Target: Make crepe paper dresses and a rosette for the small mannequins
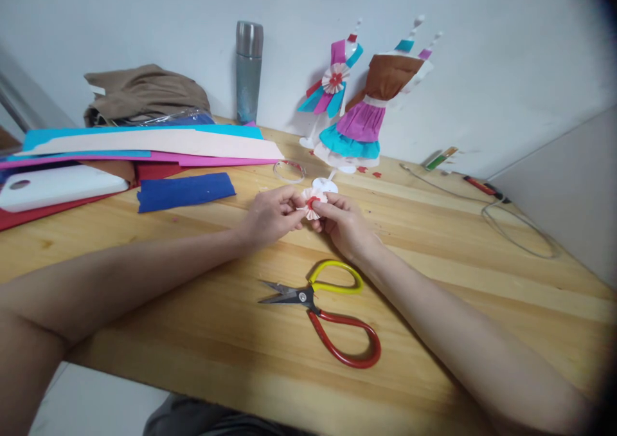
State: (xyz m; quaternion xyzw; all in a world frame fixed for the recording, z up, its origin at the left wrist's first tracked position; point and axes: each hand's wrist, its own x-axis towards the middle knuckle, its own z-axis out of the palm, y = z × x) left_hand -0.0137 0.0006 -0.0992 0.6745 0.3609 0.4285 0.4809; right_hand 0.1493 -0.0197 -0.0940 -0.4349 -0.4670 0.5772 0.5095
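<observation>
Between my two hands, just above the wooden table, is a small pleated paper rosette, pale pink with a red centre. My left hand pinches its left edge between thumb and fingers. From the other side my right hand grips it, the thumb pressed on the red centre and the fingers behind, partly hidden. Nearer to me lies a pair of scissors with one yellow and one red handle, its blades slightly apart. Just beyond the rosette stands a little dress form in a brown, purple, blue and pale pink paper dress.
Another dress form with a rosette stands behind. To the left are stacked coloured paper sheets, a blue strip and a white board. A steel flask stands by the wall; a grey cable lies at right.
</observation>
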